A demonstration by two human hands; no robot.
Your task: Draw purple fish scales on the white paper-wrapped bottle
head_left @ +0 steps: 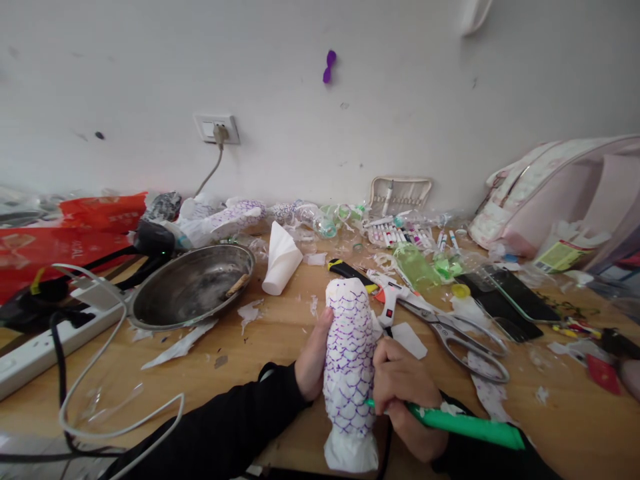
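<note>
A white, paper-covered fish-shaped body with purple scale lines stands nearly upright in front of me, its plain, gathered end at the bottom. My left hand grips it along its left side. At its right side, my right hand is closed around a long, flat green tool. The tool's narrow tip touches or nearly touches the body's lower right part; its exact kind is unclear. Just behind the body lie a white hot glue gun and a black and yellow utility knife.
Large grey scissors lie to the right, near two dark phones. A metal bowl and a power strip with loose cables are on the left. A rolled white paper cone stands behind; markers and a pink bag sit farther back.
</note>
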